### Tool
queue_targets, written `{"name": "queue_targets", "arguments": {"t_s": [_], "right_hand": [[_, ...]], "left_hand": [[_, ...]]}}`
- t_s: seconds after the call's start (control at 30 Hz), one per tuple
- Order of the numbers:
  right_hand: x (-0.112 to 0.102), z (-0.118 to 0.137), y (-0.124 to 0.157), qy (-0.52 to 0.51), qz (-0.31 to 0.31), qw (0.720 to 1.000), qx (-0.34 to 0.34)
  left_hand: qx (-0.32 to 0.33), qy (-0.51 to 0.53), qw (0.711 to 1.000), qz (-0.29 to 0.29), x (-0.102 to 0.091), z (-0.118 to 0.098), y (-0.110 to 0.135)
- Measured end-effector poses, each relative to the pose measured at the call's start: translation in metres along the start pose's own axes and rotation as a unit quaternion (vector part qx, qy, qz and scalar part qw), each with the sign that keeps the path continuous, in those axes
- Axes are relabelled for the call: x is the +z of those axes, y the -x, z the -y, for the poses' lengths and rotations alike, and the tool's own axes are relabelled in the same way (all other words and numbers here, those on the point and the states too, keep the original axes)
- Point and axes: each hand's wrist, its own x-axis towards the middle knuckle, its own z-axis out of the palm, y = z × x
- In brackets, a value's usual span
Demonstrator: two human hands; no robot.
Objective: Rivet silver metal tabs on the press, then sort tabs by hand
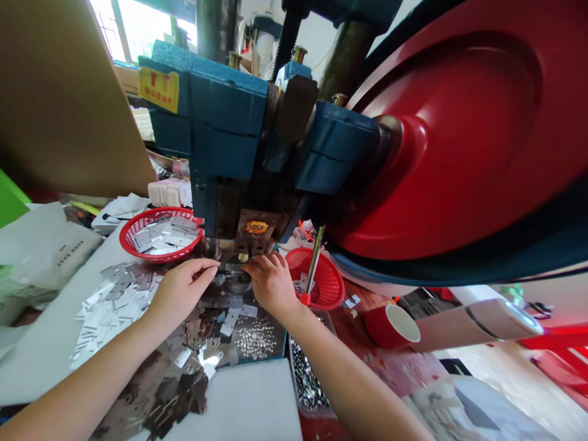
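Note:
In the head view both hands are at the base of a blue press (pixel 225 144), just under its ram block (pixel 257 228). My left hand (pixel 186 288) is closed in a pinch at the left side of the round die (pixel 237 282). From the right, my right hand (pixel 273 285) reaches in with curled fingers close to the punch tip. Something thin and dark shows between the two sets of fingertips, too small to name. Small shiny rivet-like parts (pixel 256 338) and a few flat metal plates (pixel 232 318) lie in front of the die.
A red basket (pixel 126 236) of metal plates stands left, another red basket (pixel 337 288) right. Loose plates (pixel 110 306) cover the left side. A clear tub (pixel 303 373) of shiny parts is beneath my right forearm. A red flywheel (pixel 487 135) looms right, beyond a red cup (pixel 381 327).

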Motion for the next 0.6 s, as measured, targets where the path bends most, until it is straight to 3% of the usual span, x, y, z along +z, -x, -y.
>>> {"name": "queue_targets", "arguments": {"t_s": [0.6], "right_hand": [[-0.0003,0.0045,-0.0008,0.005,-0.002,1.000,-0.008]], "left_hand": [[-0.004,0.007,1.000,0.007,0.0023,0.0060,0.0044]]}}
